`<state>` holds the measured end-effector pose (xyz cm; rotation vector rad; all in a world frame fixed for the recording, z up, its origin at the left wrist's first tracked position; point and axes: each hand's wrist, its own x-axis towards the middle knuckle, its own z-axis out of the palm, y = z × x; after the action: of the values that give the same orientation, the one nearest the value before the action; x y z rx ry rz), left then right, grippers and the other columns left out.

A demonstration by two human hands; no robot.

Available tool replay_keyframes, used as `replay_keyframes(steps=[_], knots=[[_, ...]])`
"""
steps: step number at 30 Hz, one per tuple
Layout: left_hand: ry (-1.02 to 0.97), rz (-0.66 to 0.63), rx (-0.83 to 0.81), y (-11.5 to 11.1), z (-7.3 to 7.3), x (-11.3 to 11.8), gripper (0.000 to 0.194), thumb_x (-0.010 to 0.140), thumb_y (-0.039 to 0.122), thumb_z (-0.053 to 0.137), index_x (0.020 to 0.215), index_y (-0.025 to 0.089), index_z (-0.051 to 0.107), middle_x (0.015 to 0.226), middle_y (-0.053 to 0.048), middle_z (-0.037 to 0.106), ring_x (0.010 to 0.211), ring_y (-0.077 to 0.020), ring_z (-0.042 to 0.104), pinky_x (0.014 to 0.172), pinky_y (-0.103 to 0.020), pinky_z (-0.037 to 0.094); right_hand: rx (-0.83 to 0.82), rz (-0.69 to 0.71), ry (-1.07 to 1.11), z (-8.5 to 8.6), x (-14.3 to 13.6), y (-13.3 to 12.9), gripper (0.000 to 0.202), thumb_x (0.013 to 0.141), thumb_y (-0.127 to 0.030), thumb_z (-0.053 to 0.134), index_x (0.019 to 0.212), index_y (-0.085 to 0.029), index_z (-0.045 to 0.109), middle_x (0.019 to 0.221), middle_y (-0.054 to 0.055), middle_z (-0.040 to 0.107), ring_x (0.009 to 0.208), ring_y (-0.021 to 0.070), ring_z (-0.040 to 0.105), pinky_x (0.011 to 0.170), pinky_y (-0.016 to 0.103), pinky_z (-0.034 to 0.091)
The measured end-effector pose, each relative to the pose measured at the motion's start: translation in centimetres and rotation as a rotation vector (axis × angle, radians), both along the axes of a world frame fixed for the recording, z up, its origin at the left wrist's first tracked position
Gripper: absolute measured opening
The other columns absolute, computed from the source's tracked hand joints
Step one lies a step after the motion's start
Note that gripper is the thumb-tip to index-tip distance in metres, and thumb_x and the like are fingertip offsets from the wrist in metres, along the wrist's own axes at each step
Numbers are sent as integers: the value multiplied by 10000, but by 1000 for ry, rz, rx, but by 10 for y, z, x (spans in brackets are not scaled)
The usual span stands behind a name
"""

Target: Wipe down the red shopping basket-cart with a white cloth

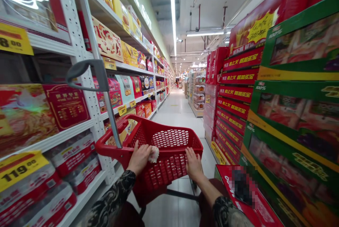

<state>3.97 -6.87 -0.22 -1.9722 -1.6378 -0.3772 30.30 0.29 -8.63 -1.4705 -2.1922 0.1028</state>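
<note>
A red plastic rolling shopping basket [169, 125] stands in front of me, its metal rod and grey loop handle [99, 75] rising at the left. My left hand [140, 159] is closed at the near rim, with a crumpled white tissue [154, 155] between its fingers. Farther right along the same rim, my right hand [194, 163] has its fingers hooked over the edge. Nothing shows through the basket's opening, though its floor is partly hidden by the near wall.
White shelves [84, 128] with boxed goods and yellow price tags line the left. Stacked red cartons [233, 103] and green gift boxes [291, 106] rise close on the right. A pale floor aisle [178, 105] runs ahead. A red box [262, 216] with a blurred patch lies lower right.
</note>
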Motion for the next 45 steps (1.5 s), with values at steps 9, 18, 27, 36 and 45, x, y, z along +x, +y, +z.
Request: replay_keyframes(steps=[9,18,27,36,45], knots=[[-59,12,44,-12,-13,5,388,870,152,316,1112,180,618,1159,-152,634,1112,-274,551,1082,-606,194,-26,-17,14,2,-5,-18,712,723,-60,487,1416,-100,324,1500,143,275,1407,244,189,1115,493,207],[-8,-39,-46,1,-17,21,412,863,141,305,1146,211,596,1165,-130,628,1083,-255,551,1090,-615,136,-33,35,33,0,0,-13,723,730,-93,495,1424,-97,289,1520,135,221,1412,262,156,1116,533,165],[12,41,2,-19,-3,-17,408,875,180,290,1154,150,586,1212,-177,598,1165,-319,508,1075,-659,99,-67,13,76,1,-7,-15,710,731,-93,477,1418,-88,295,1520,140,221,1415,251,134,1119,528,152],[-64,10,-63,14,-30,64,408,881,147,309,1201,157,561,1244,-149,590,1189,-285,500,1084,-619,201,-101,-37,24,6,-10,-17,694,743,-108,456,1418,-64,300,1519,137,219,1413,256,152,1116,525,167],[-46,30,-16,6,-31,26,389,909,194,313,1203,184,567,1242,-123,600,1176,-273,508,1095,-628,132,-67,-52,41,6,-10,-21,673,745,-112,437,1405,-46,323,1509,140,248,1405,260,180,1112,532,163]])
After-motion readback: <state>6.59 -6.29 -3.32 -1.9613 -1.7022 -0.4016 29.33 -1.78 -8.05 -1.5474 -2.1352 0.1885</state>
